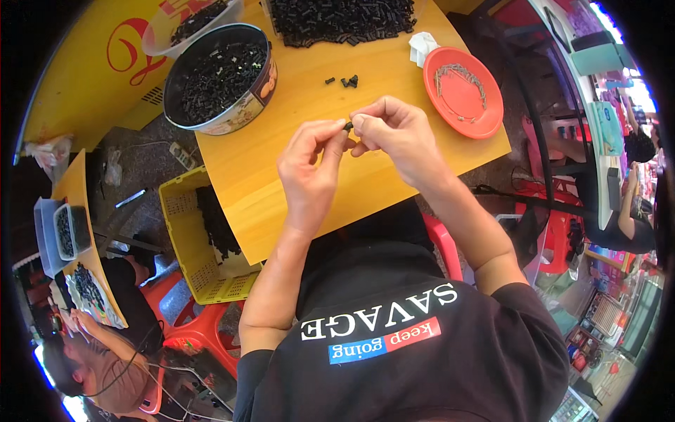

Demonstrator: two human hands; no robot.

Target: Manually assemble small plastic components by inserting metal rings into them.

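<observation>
Over the yellow table, my left hand pinches a small black piece between thumb and forefinger. My right hand meets it from the right, thumb and forefinger pressed together at the piece; what they hold is hidden. Just beyond my fingers lie a few loose black pieces, short and tube-like. To the right, a red plate carries several thin metal bits along its far side and a few near its middle.
A round tub full of small black pieces stands at the far left, beside a pale container. More black pieces are heaped at the far edge. Crumpled white paper touches the plate. A yellow crate sits below left; another person works beyond.
</observation>
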